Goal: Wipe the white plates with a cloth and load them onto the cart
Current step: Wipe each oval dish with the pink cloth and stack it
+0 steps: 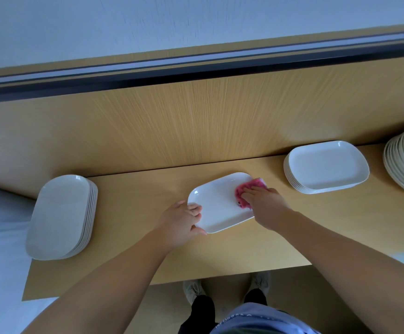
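Both forearms reach forward over the table [148, 249]. The left hand [184, 220] curls its fingers over the near-left rim of the plate [217, 206], gripping it. The right hand [266, 203] lies flat with straight fingers, pressing the cloth [244, 192] onto the plate's right end. The plate lies mid-table. Further off, a left stack [61, 215] and a right stack [326, 165] flank it.

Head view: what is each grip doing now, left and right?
Left grip: holds the white plate by its edge, thumb on top.
Right grip: open, fingers flat, pressing the pink cloth on the plate.
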Demonstrator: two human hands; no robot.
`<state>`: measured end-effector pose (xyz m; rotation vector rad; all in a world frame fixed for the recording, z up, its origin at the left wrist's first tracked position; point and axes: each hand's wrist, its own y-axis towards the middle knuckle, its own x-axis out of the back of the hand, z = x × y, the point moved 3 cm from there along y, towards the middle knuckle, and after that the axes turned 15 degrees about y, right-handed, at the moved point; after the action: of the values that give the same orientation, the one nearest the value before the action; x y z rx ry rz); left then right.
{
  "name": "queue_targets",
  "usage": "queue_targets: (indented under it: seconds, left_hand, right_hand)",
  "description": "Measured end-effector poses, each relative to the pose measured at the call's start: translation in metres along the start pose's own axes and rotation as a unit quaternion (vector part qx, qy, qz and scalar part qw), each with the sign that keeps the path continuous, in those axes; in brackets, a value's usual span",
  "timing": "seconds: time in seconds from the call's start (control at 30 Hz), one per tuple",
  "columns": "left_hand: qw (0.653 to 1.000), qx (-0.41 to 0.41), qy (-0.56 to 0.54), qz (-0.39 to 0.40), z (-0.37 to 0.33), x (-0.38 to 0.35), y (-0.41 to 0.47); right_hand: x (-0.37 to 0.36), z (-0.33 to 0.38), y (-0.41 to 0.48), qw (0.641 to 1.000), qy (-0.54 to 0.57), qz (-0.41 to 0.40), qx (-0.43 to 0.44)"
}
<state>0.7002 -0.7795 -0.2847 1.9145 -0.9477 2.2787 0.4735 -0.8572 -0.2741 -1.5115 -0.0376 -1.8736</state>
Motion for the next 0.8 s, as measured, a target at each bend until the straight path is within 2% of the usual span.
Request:
queue_targets:
  seconds: [0.23,0.37,0.47,0.57,0.6,0.7,0.8]
  left_hand:
    - [1.000,0.003,0.014,0.028,-0.001,0.002,0.000]
    - [0.999,0.004,0.010,0.046,-0.001,0.005,0.000]
    - [0.999,0.003,0.016,0.049,-0.001,0.005,0.001]
    - [0.999,0.002,0.008,0.041,-0.002,0.006,0.003]
    - [0.999,0.004,0.005,0.035,-0.002,0.007,0.003]
    - [1.000,0.009,0.010,0.019,-0.005,0.006,0.002]
    - [1.000,0.020,0.015,-0.007,-0.012,-0.002,0.002]
  right_hand:
    - [-0.020,0.005,-0.019,0.999,0.009,0.031,-0.044]
    - [-0.027,0.024,-0.029,0.999,0.008,0.027,-0.025]
    - [-0.026,0.029,-0.030,0.998,0.064,0.016,0.013]
    - [-0.017,0.036,-0.031,0.984,0.165,0.036,0.062]
    - [-0.013,0.039,-0.034,0.979,0.187,0.017,0.080]
    - [0.004,0.038,-0.044,0.962,0.215,-0.118,0.117]
    - [0.015,0.026,-0.051,0.955,0.213,-0.169,0.120]
